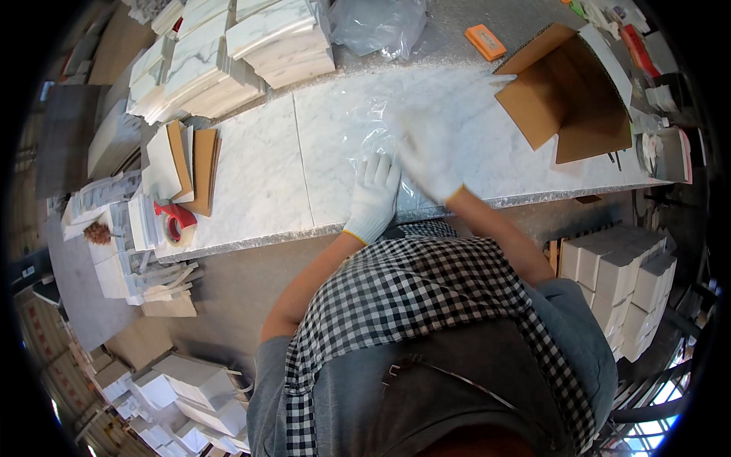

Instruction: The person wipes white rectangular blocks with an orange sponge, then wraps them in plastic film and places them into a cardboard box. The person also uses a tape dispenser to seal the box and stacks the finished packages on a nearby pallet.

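A sheet of clear plastic film (373, 128) lies on the white marble work surface (255, 175), its wrinkles catching the light. My left hand (373, 198), in a white knitted glove, rests flat on the film's near part with its fingers stretched forward. Just right of it is my right hand (430, 160), also gloved in white. Motion smears its fingers, so I cannot see whether they hold anything. Under and between the hands, more of the film reaches the table's near edge.
An open cardboard box (571, 99) stands at the right, with an orange packet (485, 42) beyond it. Stacked marble pieces (282, 38) and a crumpled plastic bag (378, 27) are at the back. Cardboard pieces (204, 171) and a red tape dispenser (177, 217) sit at the left.
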`<act>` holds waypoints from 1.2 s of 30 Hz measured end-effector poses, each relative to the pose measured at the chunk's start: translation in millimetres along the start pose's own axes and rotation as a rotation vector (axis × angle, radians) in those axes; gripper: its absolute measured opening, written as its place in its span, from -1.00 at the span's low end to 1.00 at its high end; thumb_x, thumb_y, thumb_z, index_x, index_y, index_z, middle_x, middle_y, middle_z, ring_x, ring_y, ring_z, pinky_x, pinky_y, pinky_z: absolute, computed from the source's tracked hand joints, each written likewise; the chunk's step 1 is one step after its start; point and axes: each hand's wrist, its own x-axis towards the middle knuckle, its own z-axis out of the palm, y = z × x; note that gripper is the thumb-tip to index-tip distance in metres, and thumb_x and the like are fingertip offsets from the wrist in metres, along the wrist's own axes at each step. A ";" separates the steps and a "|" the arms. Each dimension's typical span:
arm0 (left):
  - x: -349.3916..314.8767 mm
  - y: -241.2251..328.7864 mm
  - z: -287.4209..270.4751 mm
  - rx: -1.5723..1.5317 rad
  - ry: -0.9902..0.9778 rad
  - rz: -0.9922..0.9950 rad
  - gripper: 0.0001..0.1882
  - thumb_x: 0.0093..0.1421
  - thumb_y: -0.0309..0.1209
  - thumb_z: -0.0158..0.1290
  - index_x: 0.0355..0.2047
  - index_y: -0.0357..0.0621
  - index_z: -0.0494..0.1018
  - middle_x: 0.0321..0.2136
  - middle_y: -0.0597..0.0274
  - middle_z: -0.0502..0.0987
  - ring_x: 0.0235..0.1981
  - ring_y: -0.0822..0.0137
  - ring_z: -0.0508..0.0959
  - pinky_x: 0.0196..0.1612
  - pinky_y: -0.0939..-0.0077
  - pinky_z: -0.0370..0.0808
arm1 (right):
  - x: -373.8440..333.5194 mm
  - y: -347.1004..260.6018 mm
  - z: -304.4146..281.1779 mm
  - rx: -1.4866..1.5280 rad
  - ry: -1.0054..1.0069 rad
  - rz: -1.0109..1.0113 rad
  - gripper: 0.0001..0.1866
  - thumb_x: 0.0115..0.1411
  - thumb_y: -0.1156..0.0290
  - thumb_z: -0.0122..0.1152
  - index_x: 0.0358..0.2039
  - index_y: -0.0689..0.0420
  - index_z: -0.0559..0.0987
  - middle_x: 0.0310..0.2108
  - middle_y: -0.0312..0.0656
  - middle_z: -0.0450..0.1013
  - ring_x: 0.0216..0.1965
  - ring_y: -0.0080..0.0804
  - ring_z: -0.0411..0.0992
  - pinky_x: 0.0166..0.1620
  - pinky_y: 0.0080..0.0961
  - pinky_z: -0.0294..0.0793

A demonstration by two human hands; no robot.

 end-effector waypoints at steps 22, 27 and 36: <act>28.5 -18.5 -32.6 0.042 -0.413 0.178 -0.22 0.17 0.18 0.13 0.32 0.14 0.32 0.27 -0.16 0.30 0.32 -0.24 0.22 0.25 -0.23 0.26 | 62.1 60.7 35.3 -0.092 0.170 0.096 -0.61 0.19 0.17 0.27 0.00 0.01 0.61 0.07 -0.11 0.50 0.10 -0.05 0.44 0.11 -0.18 0.46; 37.5 -26.7 -34.2 0.034 -0.464 0.212 -0.27 0.15 0.14 0.17 0.28 0.20 0.33 0.23 -0.02 0.31 0.27 -0.14 0.27 0.14 -0.04 0.41 | 113.3 75.5 26.3 -0.151 -0.066 0.149 -0.61 0.15 0.14 0.31 -0.06 0.03 0.63 0.01 -0.10 0.53 0.04 -0.04 0.48 0.05 -0.15 0.48; 55.8 -38.9 -27.5 -0.011 -0.427 0.309 -0.25 0.14 0.09 0.19 0.28 0.12 0.32 0.20 -0.03 0.29 0.21 -0.11 0.31 0.09 0.02 0.47 | 139.1 99.7 36.5 0.042 -0.206 0.185 -0.70 0.11 0.16 0.32 -0.26 0.12 0.64 -0.20 0.02 0.60 -0.16 0.01 0.54 -0.05 -0.12 0.48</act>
